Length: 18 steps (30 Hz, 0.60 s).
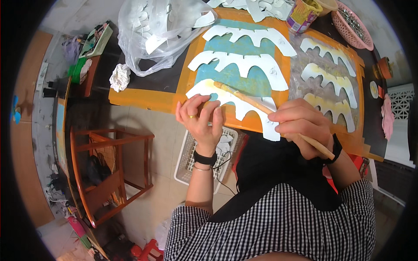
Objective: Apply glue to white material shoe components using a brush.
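My right hand (300, 126) is closed round a long wooden brush (249, 100), its yellow-smeared tip resting at the upper left edge of the nearest white scalloped cut-out piece (235, 101). Beside that piece's lower left edge is my left hand (201, 119), fingers bent and apart, fingertips at the edge. Whether they press on it I cannot tell. Two similar cut-outs, a middle one (244, 63) and a far one (250, 35), lie beyond on the blue-green work surface (209, 78). To the right, more scalloped pieces (328, 105) carry yellow smears along their upper edges.
A clear plastic bag (143, 61) of white pieces stands at the far left, near a crumpled tissue (120, 77). At the back right are a yellow-smeared tub (303, 16) and a pink basket (344, 32) of small metal parts. Below are a white crate (185, 161) and wooden chair (106, 174).
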### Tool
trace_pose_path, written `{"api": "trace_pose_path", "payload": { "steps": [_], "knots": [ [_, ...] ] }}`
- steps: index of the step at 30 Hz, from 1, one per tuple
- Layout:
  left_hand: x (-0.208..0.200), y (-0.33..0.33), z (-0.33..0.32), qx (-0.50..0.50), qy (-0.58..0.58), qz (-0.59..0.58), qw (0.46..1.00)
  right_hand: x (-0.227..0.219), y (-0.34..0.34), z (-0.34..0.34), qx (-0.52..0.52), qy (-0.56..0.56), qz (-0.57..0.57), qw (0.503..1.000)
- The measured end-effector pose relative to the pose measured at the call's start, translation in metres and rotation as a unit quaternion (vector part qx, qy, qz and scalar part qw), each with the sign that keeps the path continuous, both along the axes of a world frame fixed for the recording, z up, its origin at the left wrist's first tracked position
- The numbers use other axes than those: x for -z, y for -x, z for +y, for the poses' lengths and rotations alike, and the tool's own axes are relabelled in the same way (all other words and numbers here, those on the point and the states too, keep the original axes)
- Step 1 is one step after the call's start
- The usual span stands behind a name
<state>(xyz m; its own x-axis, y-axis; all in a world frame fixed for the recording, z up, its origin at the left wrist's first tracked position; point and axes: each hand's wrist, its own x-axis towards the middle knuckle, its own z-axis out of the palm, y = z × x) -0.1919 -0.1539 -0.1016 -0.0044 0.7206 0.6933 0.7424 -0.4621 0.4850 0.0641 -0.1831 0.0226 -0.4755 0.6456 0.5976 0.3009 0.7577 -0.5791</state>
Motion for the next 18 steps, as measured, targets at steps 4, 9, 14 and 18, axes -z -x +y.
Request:
{"api": "trace_pose_path", "payload": {
  "steps": [4, 9, 14, 18],
  "knots": [
    [0.002, 0.001, -0.001, 0.000, -0.003, 0.003, 1.000, -0.008, -0.001, -0.018, 0.009, 0.018, -0.018, 1.000],
    [-0.005, -0.001, -0.003, 0.007, -0.003, 0.008, 1.000, -0.012, -0.002, -0.031, 0.053, 0.032, -0.018, 0.998],
    [-0.003, -0.003, -0.002, 0.014, -0.003, 0.008, 1.000, -0.012, 0.000, -0.029, 0.049, 0.031, -0.015, 0.998],
    [0.000, 0.000, -0.003, 0.002, -0.004, 0.003, 1.000, -0.012, -0.012, -0.036, 0.036, 0.047, -0.018, 0.998]
  ]
}}
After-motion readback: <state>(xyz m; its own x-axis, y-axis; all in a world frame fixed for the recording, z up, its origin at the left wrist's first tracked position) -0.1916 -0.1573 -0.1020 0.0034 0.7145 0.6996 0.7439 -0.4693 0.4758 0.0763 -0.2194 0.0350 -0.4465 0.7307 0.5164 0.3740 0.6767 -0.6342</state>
